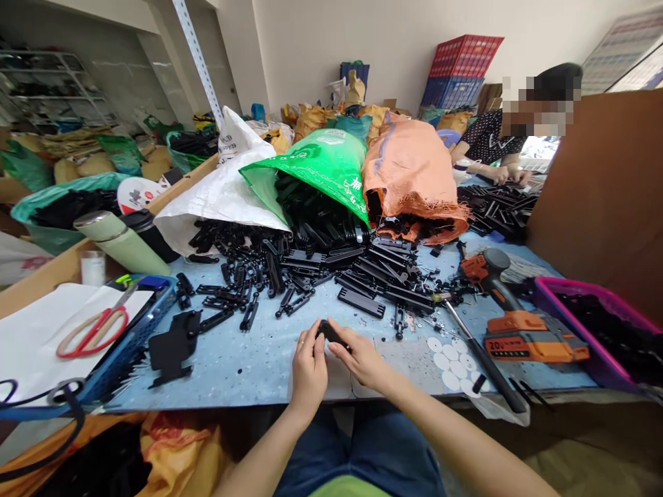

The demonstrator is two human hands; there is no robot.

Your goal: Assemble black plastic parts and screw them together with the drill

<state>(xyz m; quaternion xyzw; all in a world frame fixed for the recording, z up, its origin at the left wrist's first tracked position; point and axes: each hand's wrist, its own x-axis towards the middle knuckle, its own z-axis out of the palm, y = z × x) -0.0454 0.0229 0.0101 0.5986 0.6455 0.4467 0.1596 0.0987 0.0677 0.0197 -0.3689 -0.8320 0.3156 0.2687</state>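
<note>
Nearest, in front of the green sack (321, 162) and well apart from its mouth, a small black part (334, 335) is held between two bare hands, by the near edge of the bench (222, 362). The fingers of the left hand (309, 362) curl in close around one end; those of the right hand (365, 355) pinch the other, with little gap between thumb and fingertips. Much of the part is covered, so its full shape cannot be told. It looks smooth and hard, so it is probably light, stiff, a little slippery and not easily broken; a pinch at both ends should steady it.

Left of the green sack and nearer lie red-handled scissors (108, 316) and a black plate (173, 345); to its right, also nearer, a black-handled tool (487, 362) and an orange power drill (512, 324). Farther in, jointed black pieces (251, 312) and flat black bars (361, 302) spread before its mouth. A white sack (222, 193) lies just beside it on the left, an orange sack (409, 166) on the right. Well to its right, a co-worker (487, 141) leans over black strips (497, 210).
</note>
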